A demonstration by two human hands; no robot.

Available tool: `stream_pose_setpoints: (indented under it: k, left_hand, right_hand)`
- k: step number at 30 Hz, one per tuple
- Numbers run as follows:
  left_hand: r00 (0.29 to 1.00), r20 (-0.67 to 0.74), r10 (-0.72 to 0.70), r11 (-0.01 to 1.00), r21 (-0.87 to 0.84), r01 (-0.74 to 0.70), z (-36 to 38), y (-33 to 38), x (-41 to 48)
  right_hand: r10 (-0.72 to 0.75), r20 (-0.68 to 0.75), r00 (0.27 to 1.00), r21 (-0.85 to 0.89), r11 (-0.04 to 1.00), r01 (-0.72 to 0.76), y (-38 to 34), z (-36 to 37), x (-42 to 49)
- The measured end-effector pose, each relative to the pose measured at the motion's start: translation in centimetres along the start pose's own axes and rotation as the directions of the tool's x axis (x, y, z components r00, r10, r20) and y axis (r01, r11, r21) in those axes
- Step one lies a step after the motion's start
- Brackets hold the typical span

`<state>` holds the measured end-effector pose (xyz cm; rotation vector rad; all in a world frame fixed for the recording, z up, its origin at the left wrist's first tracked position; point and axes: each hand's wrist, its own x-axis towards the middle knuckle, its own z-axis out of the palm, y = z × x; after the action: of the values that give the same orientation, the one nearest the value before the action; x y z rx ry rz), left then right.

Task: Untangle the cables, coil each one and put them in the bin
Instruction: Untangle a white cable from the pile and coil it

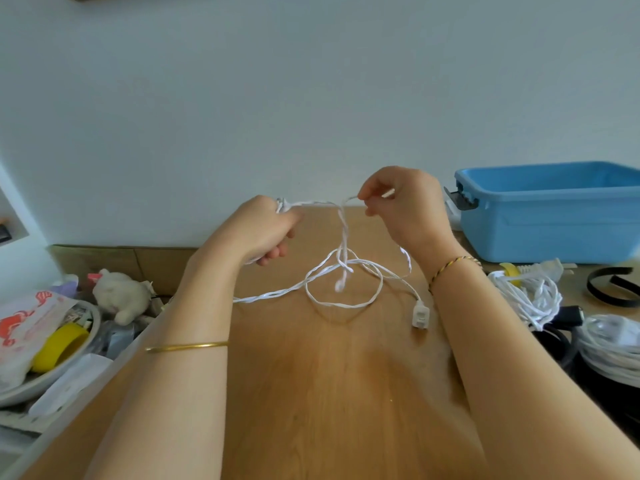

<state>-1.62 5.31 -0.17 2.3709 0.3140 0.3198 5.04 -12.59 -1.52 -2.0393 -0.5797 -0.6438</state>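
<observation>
A thin white twisted cable (pixel 343 233) is stretched between my two hands above the wooden table (pixel 311 393). My left hand (pixel 266 230) is closed around a bundle of its turns. My right hand (pixel 401 206) pinches a strand between thumb and fingers. From there the cable hangs down, loops on the table, and ends in a small white switch box (pixel 420 315). The blue plastic bin (pixel 554 209) stands at the back right; its inside is not visible from here.
Right of my arm lie a coiled white cable with a yellow tie (pixel 530 289), more white cable (pixel 609 348), black cables and a black band (pixel 613 285). At the left sits a bowl (pixel 41 382) with yellow tape, packets and a white plush toy (pixel 121 294).
</observation>
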Motion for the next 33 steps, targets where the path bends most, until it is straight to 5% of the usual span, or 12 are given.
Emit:
stream_pose_setpoints:
  k: [4, 8, 10, 13, 17, 21, 24, 26, 30, 33]
  left_hand:
    - [0.997, 0.057, -0.053, 0.963, -0.263, 0.066, -0.3, 0.7, -0.2]
    - [0.992, 0.101, -0.077, 0.734, -0.667, 0.125, -1.8, 1.5, -0.5]
    - [0.992, 0.088, -0.088, 0.683, -0.720, 0.125, -2.3, 1.7, -0.6]
    - [0.992, 0.078, -0.103, 0.770, -0.624, 0.129, -1.6, 2.0, -0.8]
    - [0.991, 0.067, -0.112, 0.880, -0.457, 0.131, -0.3, 2.0, -0.5]
    - [0.991, 0.041, -0.131, 0.929, -0.343, 0.137, 0.4, 1.9, -0.4]
    - [0.992, 0.035, -0.125, 0.942, -0.309, 0.130, 0.6, 1.7, -0.3]
    - [0.988, 0.092, -0.126, 0.943, -0.297, 0.148, 0.4, 1.6, -0.3]
    - [0.881, 0.474, 0.003, 0.865, -0.443, 0.236, -0.3, 1.3, -0.8]
    - [0.792, 0.581, 0.185, 0.725, -0.625, 0.289, -0.8, 1.2, -0.8]
  right_hand:
    - [0.174, 0.002, 0.985, 0.012, 0.985, -0.174, 1.7, 1.2, -0.3]
    - [0.317, 0.132, 0.939, -0.238, 0.930, -0.280, 2.9, 1.1, -1.0]
    - [0.359, 0.232, 0.904, -0.391, 0.886, -0.251, 2.4, 1.5, -1.4]
    - [0.345, 0.323, 0.881, -0.448, 0.876, -0.179, 1.4, 2.4, -1.7]
    - [0.252, 0.329, 0.910, -0.222, 0.957, -0.185, 0.6, 2.2, -1.1]
    - [0.188, 0.366, 0.911, 0.371, 0.869, -0.328, -2.2, 0.8, -1.2]
    - [0.048, 0.456, 0.889, 0.307, 0.928, -0.208, -3.0, 0.5, -1.2]
    - [-0.009, 0.395, 0.919, 0.282, 0.953, -0.112, -2.8, 0.7, -1.0]
    - [-0.028, 0.223, 0.974, 0.331, 0.942, -0.049, -1.5, 0.3, -0.3]
    - [-0.043, 0.253, 0.966, 0.267, 0.963, -0.027, -0.8, 0.5, -0.4]
